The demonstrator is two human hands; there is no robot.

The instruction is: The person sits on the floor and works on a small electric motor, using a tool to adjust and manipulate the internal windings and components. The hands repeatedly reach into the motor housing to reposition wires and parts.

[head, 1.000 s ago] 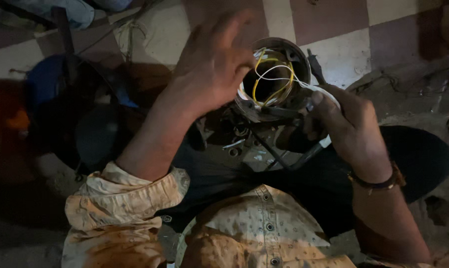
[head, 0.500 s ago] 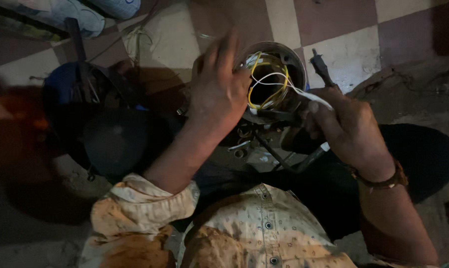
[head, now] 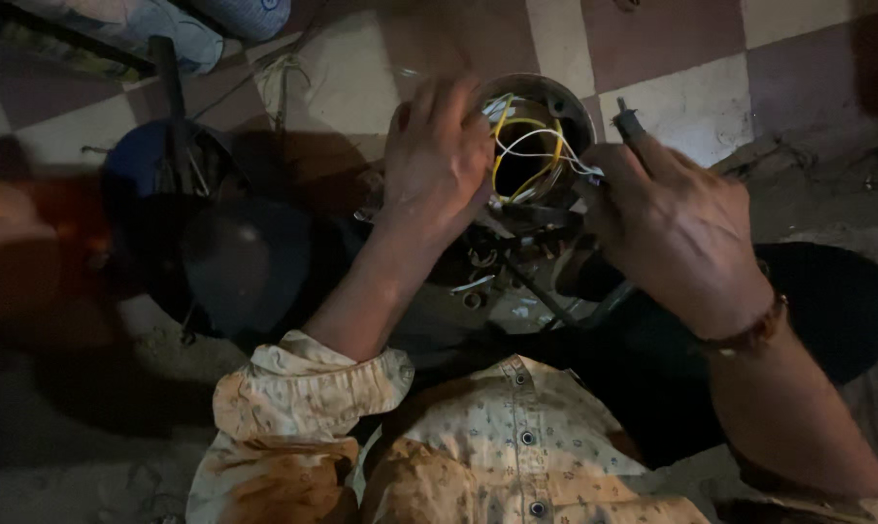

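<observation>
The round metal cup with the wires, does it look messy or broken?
Messy, yes: yellow and white wires loop loosely inside the round metal housing, held between the left hand and right hand. Small metal rings lie scattered below. No breakage is visible.

The person is wearing a pale, cream shirt point(head: 516, 456) with a fine dotted print and dark buttons down the front. Its left sleeve point(head: 303, 408) is showing orange-brown stains. A thin brown band point(head: 749, 335) is circling the right wrist.
</observation>
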